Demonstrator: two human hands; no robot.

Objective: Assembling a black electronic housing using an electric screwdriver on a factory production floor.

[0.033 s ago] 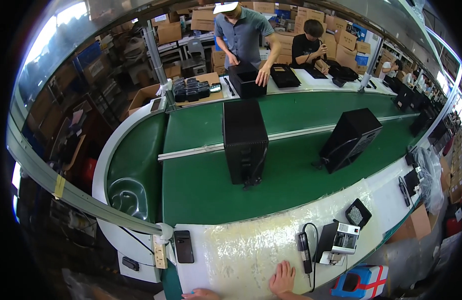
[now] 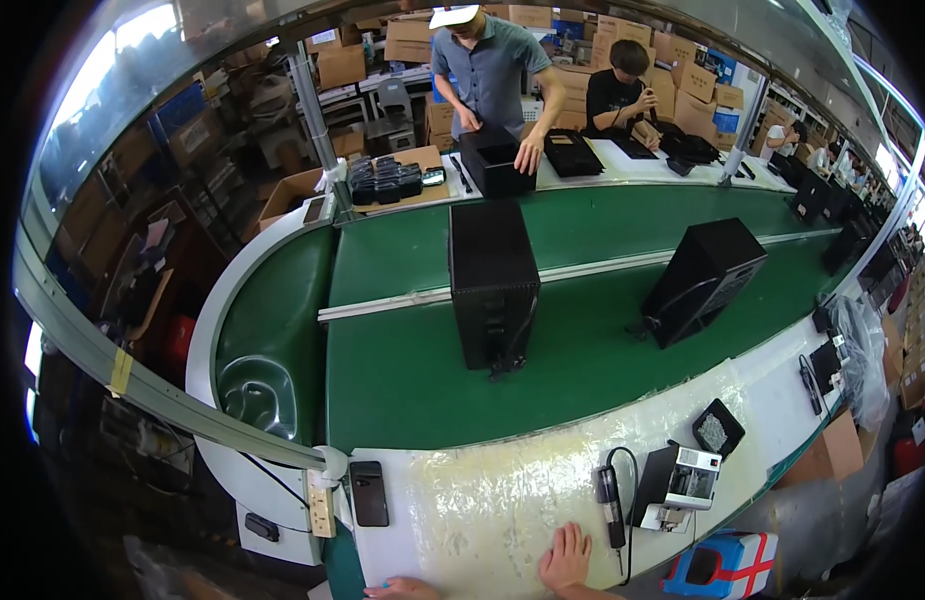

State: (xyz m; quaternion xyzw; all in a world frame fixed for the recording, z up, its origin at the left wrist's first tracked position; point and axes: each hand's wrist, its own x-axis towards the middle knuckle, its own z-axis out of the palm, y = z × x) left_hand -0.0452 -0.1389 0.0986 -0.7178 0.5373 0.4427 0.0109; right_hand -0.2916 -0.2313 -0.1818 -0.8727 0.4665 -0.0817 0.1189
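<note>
My right hand (image 2: 565, 560) lies flat, fingers spread, on the film-covered white worktable (image 2: 482, 500). It holds nothing. My left hand (image 2: 404, 589) rests at the table's near edge, mostly cut off by the lower rim of the picture; a bit of blue shows at its fingers, and what that is I cannot make out. Nearest to my right hand is a black electric screwdriver (image 2: 610, 505) with a cord. Beside it stands a small grey-and-black screw feeder (image 2: 690, 478). A black tray of small screws (image 2: 718, 427) sits behind that. A dark phone (image 2: 369, 494) lies at the left.
On the green conveyor (image 2: 392, 390) stand two black computer-case-like boxes (image 2: 492, 260), the second (image 2: 704, 275) farther right. Across it, a person (image 2: 490, 75) handles another open black box (image 2: 494, 160); a second person (image 2: 622, 95) sits beside. A metal post (image 2: 172, 410) runs at left.
</note>
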